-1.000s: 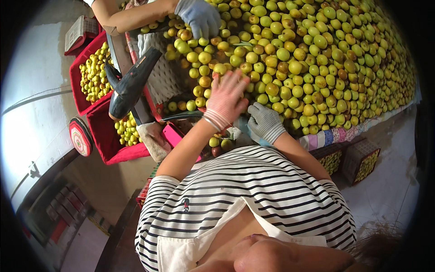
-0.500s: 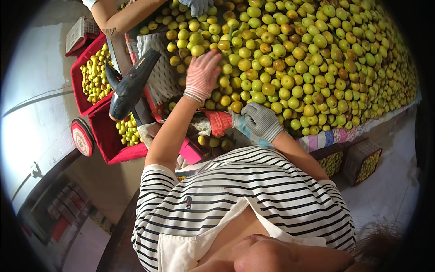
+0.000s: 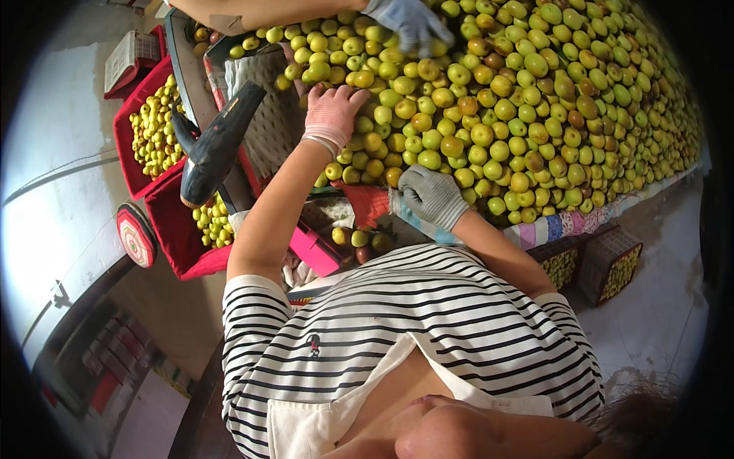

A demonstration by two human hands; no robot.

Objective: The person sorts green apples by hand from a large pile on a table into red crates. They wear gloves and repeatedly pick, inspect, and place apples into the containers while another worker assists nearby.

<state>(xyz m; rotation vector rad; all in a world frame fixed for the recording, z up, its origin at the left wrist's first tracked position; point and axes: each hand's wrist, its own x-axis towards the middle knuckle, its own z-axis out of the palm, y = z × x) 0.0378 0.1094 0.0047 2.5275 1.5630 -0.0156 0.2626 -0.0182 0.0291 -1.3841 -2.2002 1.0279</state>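
My left hand (image 3: 332, 115): pink knit, fingers spread by round fruit (image 3: 363, 79) | right hand (image 3: 433, 195): grey knit, table's (image 3: 572, 224) near edge, can't tell grip

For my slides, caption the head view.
Gloved left hand and right hand at heaped green fruit, another worker's hand beyond.

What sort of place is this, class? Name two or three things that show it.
Probably a fruit-sorting workroom: a broad heap of green and brownish fruit, a co-worker's blue-gloved hand at it, and red bins holding more fruit.
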